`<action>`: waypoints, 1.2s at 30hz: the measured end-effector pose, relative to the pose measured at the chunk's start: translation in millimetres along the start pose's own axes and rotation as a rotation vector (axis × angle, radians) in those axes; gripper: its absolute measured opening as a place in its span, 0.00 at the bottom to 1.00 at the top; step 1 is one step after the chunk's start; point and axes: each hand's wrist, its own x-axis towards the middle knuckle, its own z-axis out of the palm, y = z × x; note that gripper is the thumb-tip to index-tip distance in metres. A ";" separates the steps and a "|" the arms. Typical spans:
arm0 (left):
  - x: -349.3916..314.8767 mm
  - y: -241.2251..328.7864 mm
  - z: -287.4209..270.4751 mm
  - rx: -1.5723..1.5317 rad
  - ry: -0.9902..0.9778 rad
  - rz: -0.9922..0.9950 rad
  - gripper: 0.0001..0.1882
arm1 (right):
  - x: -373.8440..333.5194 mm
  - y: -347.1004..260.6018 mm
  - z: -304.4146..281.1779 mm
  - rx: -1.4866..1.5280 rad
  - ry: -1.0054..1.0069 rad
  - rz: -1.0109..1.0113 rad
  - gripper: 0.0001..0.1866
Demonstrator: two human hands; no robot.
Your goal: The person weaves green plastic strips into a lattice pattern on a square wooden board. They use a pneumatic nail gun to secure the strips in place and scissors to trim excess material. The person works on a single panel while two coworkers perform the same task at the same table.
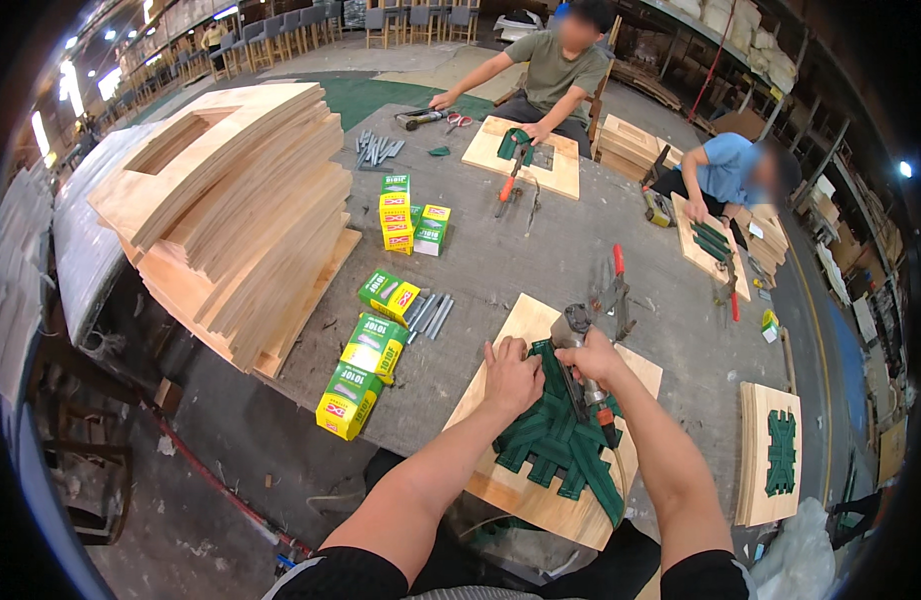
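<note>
Green webbing straps (546, 425) lie crossed and woven over a light wooden panel (521, 325) at the table's near edge. My right hand (598, 362) is wrapped round the handle of a pneumatic staple gun (574, 325), whose black, narrow part stands over the straps. An orange fitting sits at the base of the handle. My left hand (514, 377) has its fingers curled and pressed down at the upper left of the webbing, holding a strap end beside the gun; its fingertips are partly hidden.
Pliers with red handles (619, 290) lie beyond the panel. Staple boxes (371, 350) and loose staple strips (436, 315) are at left, near a tall stack of wooden panels (251, 220). Two people work across the table. More panels (756, 450) stand at right.
</note>
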 end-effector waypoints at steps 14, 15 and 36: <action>0.9 0.4 4.4 -0.052 0.017 0.004 0.12 | -139.4 121.5 -126.1 0.608 0.351 0.090 0.18; -0.8 0.5 2.1 -0.062 0.027 0.002 0.12 | -150.1 140.9 -136.4 0.645 0.402 0.130 0.17; -147.5 38.0 -45.8 0.157 0.065 0.135 0.21 | -252.8 223.2 -88.2 -0.163 0.691 -0.021 0.19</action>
